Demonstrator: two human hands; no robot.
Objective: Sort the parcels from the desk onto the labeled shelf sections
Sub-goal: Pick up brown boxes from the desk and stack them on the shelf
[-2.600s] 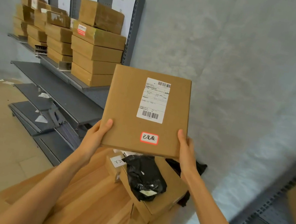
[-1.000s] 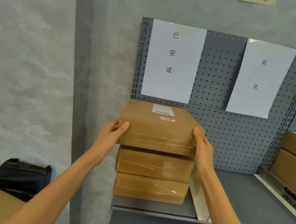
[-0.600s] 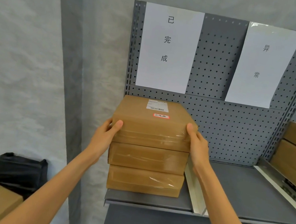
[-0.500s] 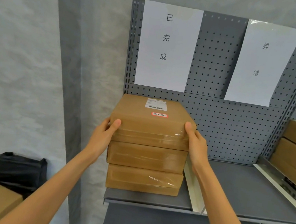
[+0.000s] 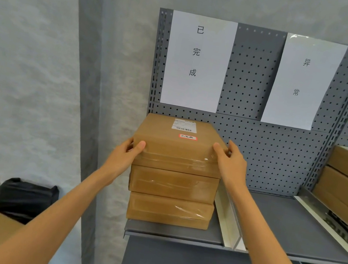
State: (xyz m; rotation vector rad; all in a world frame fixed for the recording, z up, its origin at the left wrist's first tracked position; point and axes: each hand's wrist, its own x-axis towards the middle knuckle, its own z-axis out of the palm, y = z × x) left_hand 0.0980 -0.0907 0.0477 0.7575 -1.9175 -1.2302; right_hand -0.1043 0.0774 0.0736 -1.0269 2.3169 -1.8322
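A: Where did you have the top parcel (image 5: 175, 143)?

B: Between your left hand (image 5: 123, 160) and right hand (image 5: 230, 163), both clasping its side edges, squared atop two boxes (image 5: 171, 197).

A: Free room?

B: Bare shelf (image 5: 286, 225) lay right of your right hand, past the divider (image 5: 226, 220).

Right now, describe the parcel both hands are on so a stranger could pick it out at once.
Find the grey pegboard shelf, then the paper sign 已完成 at its left end. Below it stand three stacked brown boxes; the parcel is the top one, the only one showing a white shipping label and a small red-bordered sticker.
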